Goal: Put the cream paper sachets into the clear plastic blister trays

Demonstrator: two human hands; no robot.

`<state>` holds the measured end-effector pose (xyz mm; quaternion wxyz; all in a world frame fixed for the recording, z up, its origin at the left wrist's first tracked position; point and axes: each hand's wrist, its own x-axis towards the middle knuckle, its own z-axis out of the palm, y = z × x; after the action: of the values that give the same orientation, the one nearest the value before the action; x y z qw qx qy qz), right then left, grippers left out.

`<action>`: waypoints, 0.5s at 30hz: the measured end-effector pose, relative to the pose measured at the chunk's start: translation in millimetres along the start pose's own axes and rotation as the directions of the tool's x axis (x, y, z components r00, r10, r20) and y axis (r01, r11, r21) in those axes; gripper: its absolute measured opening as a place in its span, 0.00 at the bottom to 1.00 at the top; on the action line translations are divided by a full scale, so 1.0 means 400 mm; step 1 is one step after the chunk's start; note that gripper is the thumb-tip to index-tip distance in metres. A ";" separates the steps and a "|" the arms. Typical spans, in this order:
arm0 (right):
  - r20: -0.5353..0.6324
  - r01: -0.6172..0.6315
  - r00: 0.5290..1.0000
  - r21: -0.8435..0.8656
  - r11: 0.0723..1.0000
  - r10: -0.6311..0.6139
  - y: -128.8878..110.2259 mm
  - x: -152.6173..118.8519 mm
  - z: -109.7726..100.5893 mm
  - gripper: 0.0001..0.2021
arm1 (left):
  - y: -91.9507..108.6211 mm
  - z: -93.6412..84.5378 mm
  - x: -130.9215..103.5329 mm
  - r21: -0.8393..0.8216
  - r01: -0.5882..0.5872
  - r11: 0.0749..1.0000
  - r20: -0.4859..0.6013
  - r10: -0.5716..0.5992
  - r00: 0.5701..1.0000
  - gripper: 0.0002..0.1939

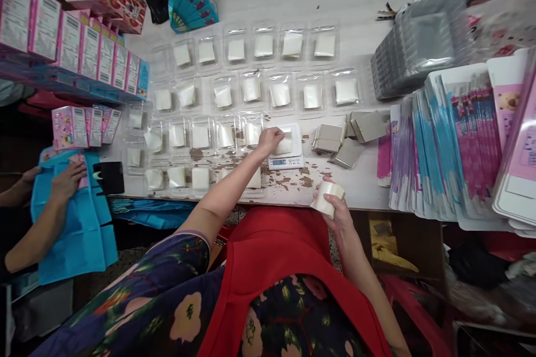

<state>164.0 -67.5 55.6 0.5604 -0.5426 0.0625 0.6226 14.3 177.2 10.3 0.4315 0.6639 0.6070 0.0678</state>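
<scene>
Red apron cloth lies nearest, below the scale. Weighing seems to be the step in hand: left fingers bunch at the pale sheets on the scale, though whether they grip is hard to tell. Below and right of the scale, right fingers curl closed around a thick, slightly glossy cream stack. Adjusting the load would call for a light pinch.

One scale, one hand-held white stack, six filled back-row trays
</scene>
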 end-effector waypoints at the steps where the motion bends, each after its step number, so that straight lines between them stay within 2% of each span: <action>1: -0.009 -0.004 1.000 0.006 1.000 0.005 0.000 -0.001 -0.002 0.28 | -0.002 0.006 0.009 0.051 -0.015 0.999 -0.022 0.017 1.000 0.06; 4: -0.025 -0.007 1.000 0.013 1.000 0.007 -0.001 -0.001 -0.006 0.27 | -0.013 0.020 0.024 0.177 -0.049 0.983 -0.089 0.066 0.994 0.07; 8: -0.031 -0.022 0.999 0.028 0.999 0.023 0.000 0.001 -0.011 0.27 | -0.025 0.027 0.021 0.231 -0.069 0.970 -0.149 0.105 0.983 0.07; 12: -0.007 -0.046 0.999 0.058 0.997 0.046 0.004 0.003 -0.015 0.27 | -0.021 0.009 -0.004 0.191 -0.090 0.978 -0.248 0.137 0.959 0.15; 15: 0.013 -0.052 0.999 0.067 0.996 0.052 0.008 0.005 -0.016 0.26 | -0.012 -0.015 -0.046 0.093 -0.112 0.989 -0.253 0.132 0.958 0.13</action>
<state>166.0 -71.9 49.7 0.5622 -0.5183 0.0943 0.6375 2.1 163.8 18.9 0.3174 0.7019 0.6181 0.1566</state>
